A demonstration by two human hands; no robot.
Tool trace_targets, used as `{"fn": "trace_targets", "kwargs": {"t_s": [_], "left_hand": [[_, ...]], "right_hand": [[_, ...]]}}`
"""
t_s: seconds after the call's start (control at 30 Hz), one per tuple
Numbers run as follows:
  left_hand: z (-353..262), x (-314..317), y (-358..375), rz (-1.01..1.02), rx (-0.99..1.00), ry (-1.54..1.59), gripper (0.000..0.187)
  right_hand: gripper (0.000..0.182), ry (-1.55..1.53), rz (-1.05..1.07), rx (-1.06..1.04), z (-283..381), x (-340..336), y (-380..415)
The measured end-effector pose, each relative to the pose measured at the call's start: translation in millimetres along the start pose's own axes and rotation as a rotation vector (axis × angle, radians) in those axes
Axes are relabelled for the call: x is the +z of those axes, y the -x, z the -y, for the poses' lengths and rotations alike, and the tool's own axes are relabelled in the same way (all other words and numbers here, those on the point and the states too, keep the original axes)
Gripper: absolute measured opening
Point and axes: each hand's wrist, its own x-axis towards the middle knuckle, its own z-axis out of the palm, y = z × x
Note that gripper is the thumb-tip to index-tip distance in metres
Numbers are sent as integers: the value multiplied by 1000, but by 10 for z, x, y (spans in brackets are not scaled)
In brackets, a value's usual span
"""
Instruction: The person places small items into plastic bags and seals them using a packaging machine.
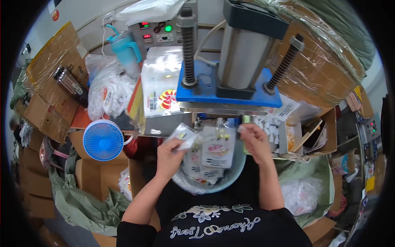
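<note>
Packet (186, 134) | partly covered by left hand (168, 158) | print blurred, unreadable

A pale wall (88, 13) runs from ten to eleven o'clock, bearing a round red sticker (55, 15). The workbench (161, 122) shows grey at nine; grey floor (70, 220) lies at eight, a film-wrapped carton (325, 68) at two.

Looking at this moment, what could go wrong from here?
The right hand appears close to the press, so it might get pinched if the plate dropped. The pouch in the left hand could slip. The basin holds loose pouches; some might slide out if it tipped.
</note>
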Motion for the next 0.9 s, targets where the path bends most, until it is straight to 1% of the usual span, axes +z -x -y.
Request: {"fn": "trace_targets", "kwargs": {"t_s": [0.03, 0.07, 0.1, 0.13, 0.17, 0.2, 0.23, 0.27, 0.33, 0.37, 0.4, 0.47, 0.5, 0.57, 0.6, 0.67, 0.7, 0.73, 0.8, 0.83, 0.9], "left_hand": [[66, 92, 59, 57, -71, 24, 17], [176, 174, 116, 111, -143, 43, 17], [253, 254, 175, 133, -187, 55, 17], [299, 305, 221, 128, -190, 53, 17], [336, 340, 267, 152, -193, 30, 17], [376, 359, 312, 175, -199, 6, 17], [410, 363, 340, 171, -127, 0, 13], [423, 336, 359, 161, -131, -5, 13], [420, 291, 359, 382, -302, 7, 16], [463, 311, 358, 417, -273, 5, 20], [509, 339, 330, 422, -271, 2, 20], [561, 398, 231, 419, -375, -97, 24], [516, 440, 176, 422, -370, -97, 24], [387, 560, 53, 242, -404, 168, 30], [352, 616, -3, 238, -402, 173, 30], [282, 729, -116, 175, -536, 505, 27], [192, 756, -169, 189, -597, 659, 25], [190, 774, -218, 187, -590, 667, 25], [202, 808, -302, 213, -687, 690, 30], [191, 812, -313, 214, -682, 693, 30], [168, 784, -300, 234, -647, 661, 29]], "right_hand": [[15, 94, 9, -16, 24, 99, 18], [15, 132, 74, -73, -1, 164, 28], [16, 259, 120, -117, 0, 225, 44], [17, 382, 170, -161, -1, 270, 54], [17, 378, 178, -158, -31, 279, 56], [19, 484, 270, -174, -79, 280, 63], [21, 589, 363, -191, -114, 282, 74], [21, 585, 375, -191, -129, 277, 92], [22, 715, 458, -147, -141, 241, 139], [26, 746, 476, -207, -201, 212, 129], [26, 744, 470, -208, -173, 213, 128], [29, 680, 284, -122, -71, 223, 95], [29, 682, 279, -125, -50, 195, 59], [33, 258, 6, 29, -18, 81, -20], [33, 263, 9, 26, 6, 14, -33], [37, -267, 36, 35, 77, -157, -68], [39, -337, 102, 42, 91, -238, -91], [39, -328, 106, 37, 87, -280, -98], [37, -402, 67, 62, 75, -343, -85], [38, -468, 74, 65, 32, -402, -99], [38, -505, 92, 67, -69, -529, -124]]}}
